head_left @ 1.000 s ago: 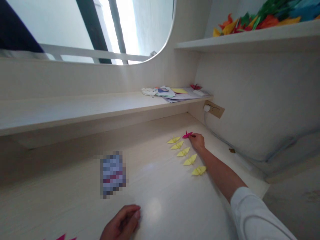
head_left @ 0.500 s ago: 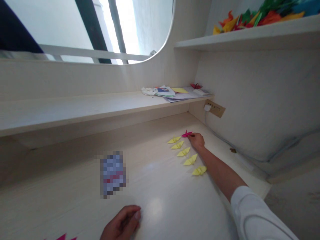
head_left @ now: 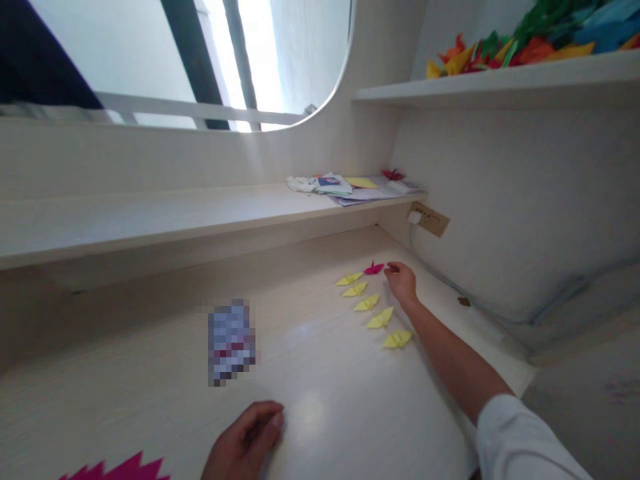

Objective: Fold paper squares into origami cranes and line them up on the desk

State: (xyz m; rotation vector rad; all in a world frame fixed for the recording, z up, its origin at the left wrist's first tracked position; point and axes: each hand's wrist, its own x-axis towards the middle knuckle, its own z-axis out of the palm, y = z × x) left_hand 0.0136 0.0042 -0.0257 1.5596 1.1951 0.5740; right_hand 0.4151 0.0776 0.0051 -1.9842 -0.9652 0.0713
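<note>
Beside a pink paper crane (head_left: 373, 268), my right hand (head_left: 401, 281) is apart from it by a small gap, its fingers loosely bent and a little apart with nothing in them. The pink crane sits on the desk at the far end of a row of several yellow paper cranes (head_left: 367, 303). Near the front of the desk rests my left hand (head_left: 245, 440), fingers curled in toward the thumb, and I see nothing held in it. Pointed pink paper shapes (head_left: 123, 469) show at the bottom left edge, partly cut off.
A blurred-out bluish item (head_left: 231, 343) lies mid-desk. Papers (head_left: 345, 187) and a dark red folded piece (head_left: 393, 175) are on the low back shelf (head_left: 150, 220). Colourful folded paper (head_left: 530, 47) fills the upper right shelf. A cable (head_left: 480, 313) runs from the wall socket (head_left: 431, 219).
My right hand has let go of the pink crane and drawn slightly right. My left hand stays about in place. More of the pink shapes shows at the bottom left as the view shifts.
</note>
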